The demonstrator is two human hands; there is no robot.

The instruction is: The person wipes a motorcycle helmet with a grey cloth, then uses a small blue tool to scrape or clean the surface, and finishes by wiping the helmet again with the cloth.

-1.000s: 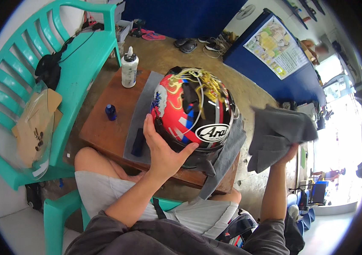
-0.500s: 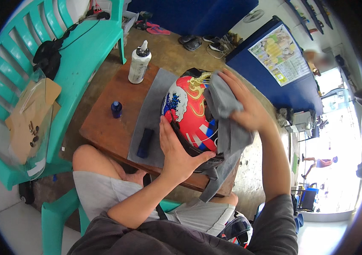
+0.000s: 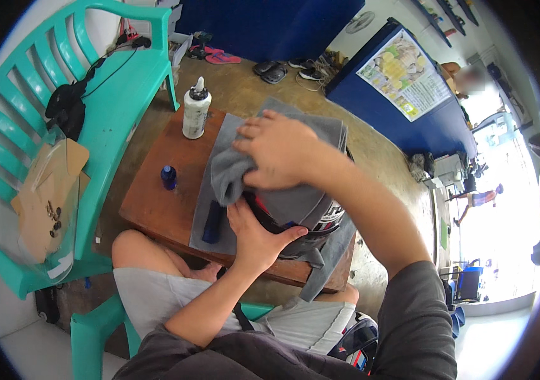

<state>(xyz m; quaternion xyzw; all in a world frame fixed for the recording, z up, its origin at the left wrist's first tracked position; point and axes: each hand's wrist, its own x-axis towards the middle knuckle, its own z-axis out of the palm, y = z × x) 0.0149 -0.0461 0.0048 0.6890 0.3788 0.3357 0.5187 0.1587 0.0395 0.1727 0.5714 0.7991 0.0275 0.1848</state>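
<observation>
A helmet (image 3: 332,217) with a colourful printed shell rests on the small brown wooden table in front of me. A grey cloth (image 3: 330,130) drapes over most of it, so only a red patch and the black and white lower edge show. My left hand (image 3: 254,234) grips the helmet's near rim, thumb spread along the edge. Across the top reaches my right hand (image 3: 276,149), its fingers curled on a bunched part of the cloth at the helmet's left side. A dark blue cylindrical object (image 3: 213,223) lies beside my left hand.
On the wooden table (image 3: 143,209) stand a white squeeze bottle (image 3: 196,114) and a small blue bottle (image 3: 168,178). To the left is a green plastic bench (image 3: 115,88) holding cardboard (image 3: 45,196) and black straps. Another helmet (image 3: 359,345) sits low by my right leg.
My right hand has swept the cloth from the helmet's right side over to its left, covering the red printed shell. My left hand stays on the rim.
</observation>
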